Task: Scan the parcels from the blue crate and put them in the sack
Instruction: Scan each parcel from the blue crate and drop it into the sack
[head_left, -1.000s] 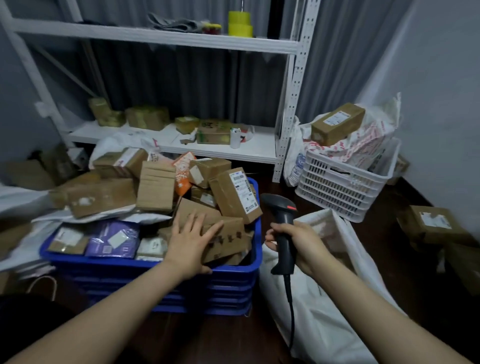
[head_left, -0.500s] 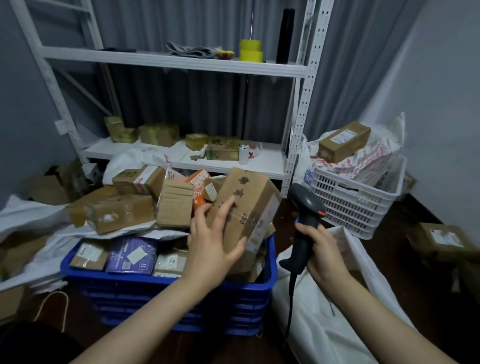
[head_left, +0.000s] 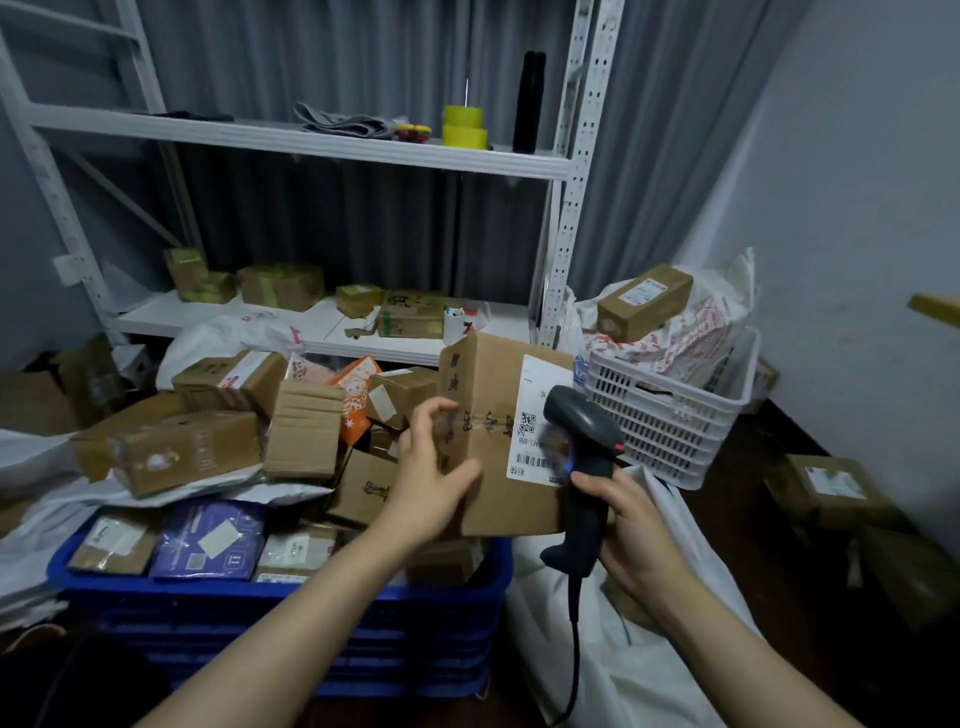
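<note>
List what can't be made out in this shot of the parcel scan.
Head view only:
- White shipping label on the held brown cardboard box: print too small; black handheld barcode scanner covers its right edge.
- White woven sack: inside hidden by its folds and the right hand.
- Blue plastic crate: lower parcels buried.

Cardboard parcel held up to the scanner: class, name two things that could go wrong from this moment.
1. The left hand holds the cardboard parcel by one side only, fingers partly spread; it could slip back into the blue crate.
2. The scanner in the right hand sits very close to the white label, so the barcode may not read.
</note>
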